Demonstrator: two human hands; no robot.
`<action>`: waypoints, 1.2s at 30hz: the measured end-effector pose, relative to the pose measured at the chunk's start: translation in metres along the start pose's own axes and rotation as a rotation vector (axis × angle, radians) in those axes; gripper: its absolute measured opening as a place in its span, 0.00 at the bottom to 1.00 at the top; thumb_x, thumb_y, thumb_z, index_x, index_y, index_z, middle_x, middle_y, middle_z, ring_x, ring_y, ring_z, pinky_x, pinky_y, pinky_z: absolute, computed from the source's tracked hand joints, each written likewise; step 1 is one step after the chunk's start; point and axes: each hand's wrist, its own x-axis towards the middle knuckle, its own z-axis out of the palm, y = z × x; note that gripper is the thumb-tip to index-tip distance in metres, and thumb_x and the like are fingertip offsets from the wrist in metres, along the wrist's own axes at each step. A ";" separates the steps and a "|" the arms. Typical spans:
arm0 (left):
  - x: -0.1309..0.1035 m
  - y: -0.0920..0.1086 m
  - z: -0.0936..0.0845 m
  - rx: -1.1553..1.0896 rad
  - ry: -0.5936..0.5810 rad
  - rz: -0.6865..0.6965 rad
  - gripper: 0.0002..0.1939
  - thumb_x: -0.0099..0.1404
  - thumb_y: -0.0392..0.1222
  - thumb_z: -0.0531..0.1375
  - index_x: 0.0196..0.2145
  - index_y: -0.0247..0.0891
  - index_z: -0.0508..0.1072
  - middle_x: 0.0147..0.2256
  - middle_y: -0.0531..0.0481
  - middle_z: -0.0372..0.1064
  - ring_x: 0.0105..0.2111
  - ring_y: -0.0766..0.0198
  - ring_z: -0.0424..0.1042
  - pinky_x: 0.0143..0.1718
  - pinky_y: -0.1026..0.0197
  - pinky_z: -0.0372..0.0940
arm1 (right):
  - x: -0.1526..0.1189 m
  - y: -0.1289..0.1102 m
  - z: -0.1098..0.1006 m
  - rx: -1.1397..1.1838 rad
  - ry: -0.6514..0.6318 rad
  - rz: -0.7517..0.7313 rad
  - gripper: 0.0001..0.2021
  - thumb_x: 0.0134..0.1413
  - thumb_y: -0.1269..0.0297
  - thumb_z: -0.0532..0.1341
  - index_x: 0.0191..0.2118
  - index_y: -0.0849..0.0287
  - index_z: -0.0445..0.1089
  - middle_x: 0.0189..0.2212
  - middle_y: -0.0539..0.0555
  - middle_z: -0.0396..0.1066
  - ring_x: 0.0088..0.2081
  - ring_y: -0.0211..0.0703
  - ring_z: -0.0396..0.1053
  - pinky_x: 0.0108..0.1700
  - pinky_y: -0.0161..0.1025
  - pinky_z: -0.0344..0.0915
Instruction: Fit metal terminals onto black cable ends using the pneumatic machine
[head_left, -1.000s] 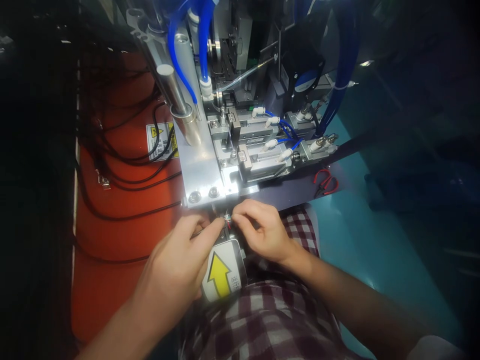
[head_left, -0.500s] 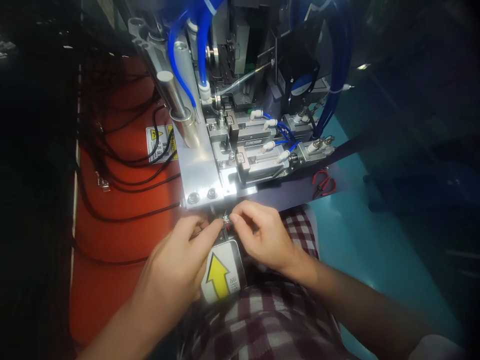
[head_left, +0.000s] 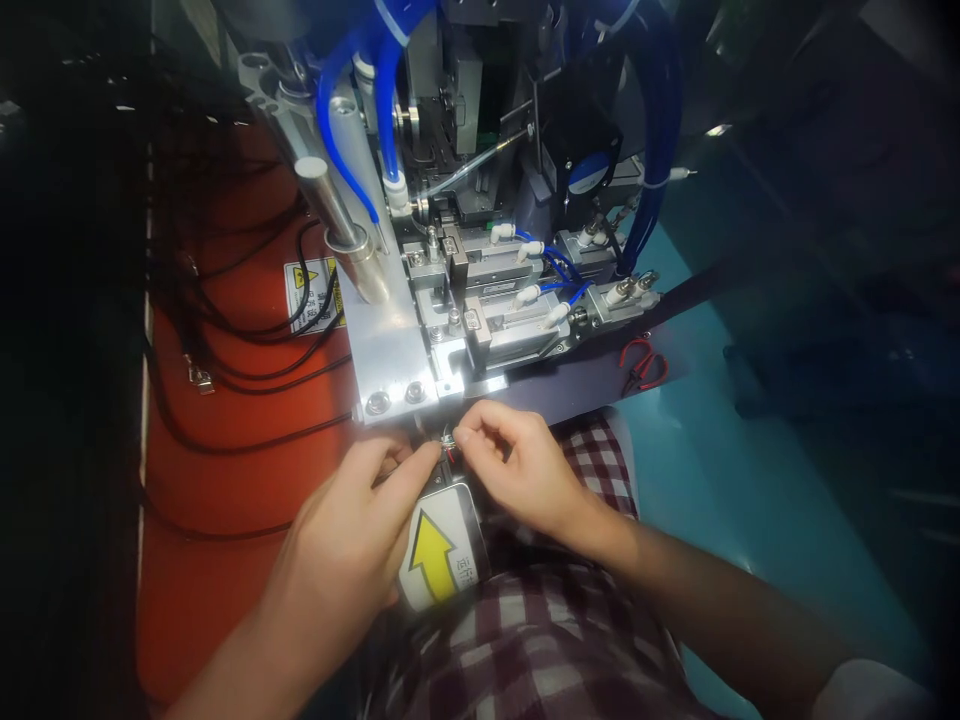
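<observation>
Fine wires (head_left: 448, 443), thin and light-coloured with a bit of red below, show between my fingertips just in front of the machine's metal plate (head_left: 390, 350). My left hand (head_left: 352, 520) pinches the wires from the left with thumb and index finger. From the right, the thumb and index finger of my right hand (head_left: 525, 470) close on the wires' other side. The two sets of fingertips are nearly touching. Below them is a white label with a yellow arrow (head_left: 433, 555). The exact ends of the wires are too small to make out.
Pneumatic cylinders (head_left: 517, 325) with blue hoses (head_left: 390, 110) stand behind my hands. Red-handled pliers (head_left: 643, 368) lie to the right. Black cables (head_left: 240, 445) cross the orange surface (head_left: 217, 590) at left, near a warning label (head_left: 306, 295).
The machine and surroundings have shifted slightly left in view. Both hands keep their pinch on the wires, with the fingertips a little changed in position.
</observation>
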 end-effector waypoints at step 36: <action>0.000 0.001 -0.003 0.029 -0.019 -0.004 0.24 0.64 0.28 0.49 0.53 0.42 0.72 0.41 0.46 0.69 0.33 0.64 0.73 0.27 0.67 0.64 | -0.002 0.005 0.003 0.008 0.011 0.005 0.09 0.61 0.64 0.58 0.28 0.58 0.65 0.21 0.46 0.62 0.25 0.35 0.60 0.29 0.34 0.59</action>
